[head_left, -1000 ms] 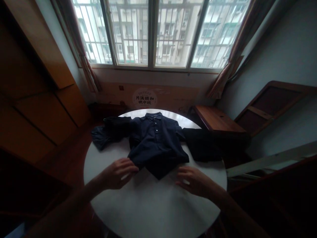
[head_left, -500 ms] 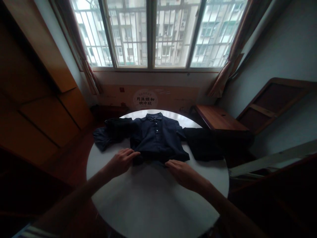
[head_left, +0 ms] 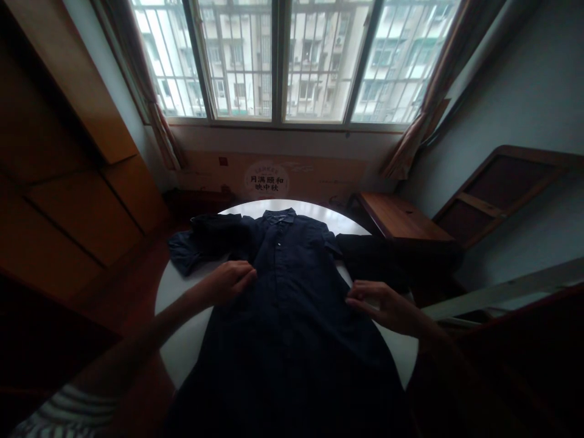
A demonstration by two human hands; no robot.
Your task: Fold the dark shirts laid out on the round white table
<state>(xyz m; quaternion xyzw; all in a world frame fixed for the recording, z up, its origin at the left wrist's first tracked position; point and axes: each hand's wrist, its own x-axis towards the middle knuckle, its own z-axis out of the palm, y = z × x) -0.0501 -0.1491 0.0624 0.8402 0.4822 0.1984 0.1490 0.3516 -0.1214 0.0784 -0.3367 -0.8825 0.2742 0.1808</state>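
Observation:
A long navy shirt dress (head_left: 287, 316) with a collar and a buttoned front lies collar-away across the round white table (head_left: 176, 340). Its lower part runs down past the table's near side. On its left edge, my left hand (head_left: 232, 281) is closed with the fingers pinched on the fabric. At the right edge, my right hand (head_left: 378, 304) has thumb and fingers drawn together on the cloth. Beyond my left hand lies a bunched black garment (head_left: 216, 234). Dark folded cloth (head_left: 371, 255) lies beyond my right hand.
A wooden side table (head_left: 406, 216) stands beyond the table at the right, near a leaning wooden frame (head_left: 497, 188). Wooden cabinets (head_left: 82, 201) line the left. A barred window (head_left: 292, 61) and a printed banner (head_left: 269, 176) are at the back.
The lower part of the shirt dress has been unfolded toward me, covering the middle and near part of the table. My right hand has moved right; my left hand rose slightly.

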